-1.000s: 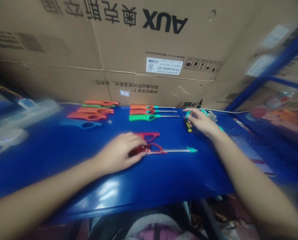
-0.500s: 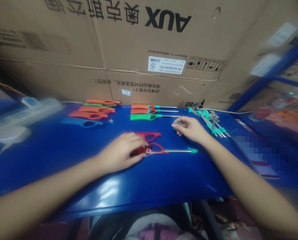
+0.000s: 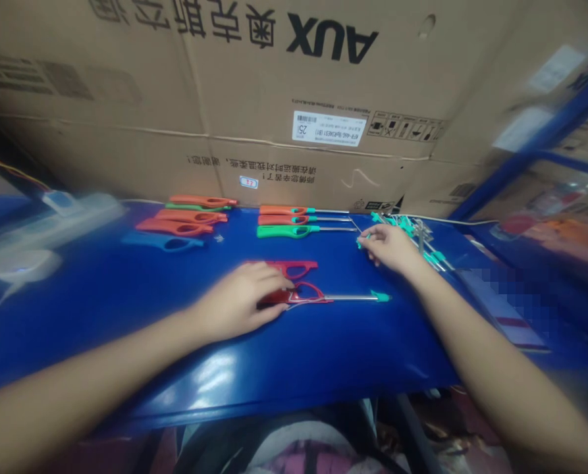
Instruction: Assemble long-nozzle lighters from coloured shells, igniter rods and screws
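Clock directions were read from the red utility lighter [image 3: 309,294], with 12 o'clock facing away from the person. It lay flat on the blue tabletop [image 3: 343,359], its metal tube and teal end piece pointing to 3 o'clock. The front edge ran at 6 o'clock, with a broad stretch of bare surface before it. At 12 o'clock a cardboard panel [image 3: 254,85] marked AUX closed off the far edge like a wall.

The left hand [image 3: 247,296] had its fingers curled over the lighter's handle, holding it. The right hand [image 3: 390,249], at 2 o'clock, held a small teal part [image 3: 363,242] in a narrow pinch. A thin metal shaft [image 3: 353,224] showed beyond its fingertips; whether it was also held could not be told.

Count: one red handle shell [image 3: 301,268] at 11 o'clock, partly hidden by the left hand; three lighters with tubes fitted [image 3: 288,220] toward 12 o'clock, in orange, red-orange and green; five loose handle shells [image 3: 178,228] visible at 10 o'clock, overlapping, one of them blue. The pile of tubes with teal fittings [image 3: 417,234] at 2 o'clock was too tangled to count.

Obstructions: a blurred white power strip [image 3: 89,214] stood between 9 and 10 o'clock, a white round device [image 3: 27,266] at 9, and a flat, partly pixelated object [image 3: 511,319] at 3. A blue frame bar [image 3: 525,125] slanted up beyond the pile.
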{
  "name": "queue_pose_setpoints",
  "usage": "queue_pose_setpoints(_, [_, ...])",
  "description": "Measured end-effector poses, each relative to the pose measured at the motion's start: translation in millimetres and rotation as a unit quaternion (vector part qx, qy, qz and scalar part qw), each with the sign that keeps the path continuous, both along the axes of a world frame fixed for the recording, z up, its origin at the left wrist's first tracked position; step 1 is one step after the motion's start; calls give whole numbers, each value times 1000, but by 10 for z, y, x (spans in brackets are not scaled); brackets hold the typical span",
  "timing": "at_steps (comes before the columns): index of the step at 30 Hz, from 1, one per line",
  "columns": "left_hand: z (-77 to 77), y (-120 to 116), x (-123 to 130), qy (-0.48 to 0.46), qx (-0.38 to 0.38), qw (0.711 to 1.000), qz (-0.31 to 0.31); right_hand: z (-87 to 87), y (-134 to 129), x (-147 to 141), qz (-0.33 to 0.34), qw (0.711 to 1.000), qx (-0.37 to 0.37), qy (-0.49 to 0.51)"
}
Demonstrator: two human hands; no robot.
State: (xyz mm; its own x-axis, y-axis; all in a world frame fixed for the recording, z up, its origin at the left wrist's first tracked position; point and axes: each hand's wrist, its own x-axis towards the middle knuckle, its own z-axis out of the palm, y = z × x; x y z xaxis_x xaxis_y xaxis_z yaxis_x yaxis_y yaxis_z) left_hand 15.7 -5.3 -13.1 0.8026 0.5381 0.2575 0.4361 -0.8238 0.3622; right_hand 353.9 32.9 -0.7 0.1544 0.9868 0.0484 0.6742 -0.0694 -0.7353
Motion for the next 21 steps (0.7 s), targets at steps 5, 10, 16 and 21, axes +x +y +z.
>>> queue_pose_setpoints(5, [0,-1,5,-3,3,1000,0,-45,88,157,-26,992,74,-98])
queue_pose_setpoints(10, [19,-8,1,-4,9,1000,-2,-81,167,309,-69,986,74,-133])
queue_pose_setpoints(16, [15,-1,-7,-1,11,1000,-3,-68,176,352,-68,985,64,-148])
queue_pose_setpoints(21, [12,0,-7,3,9,1000,0,-42,158,374,-72,983,65,-158])
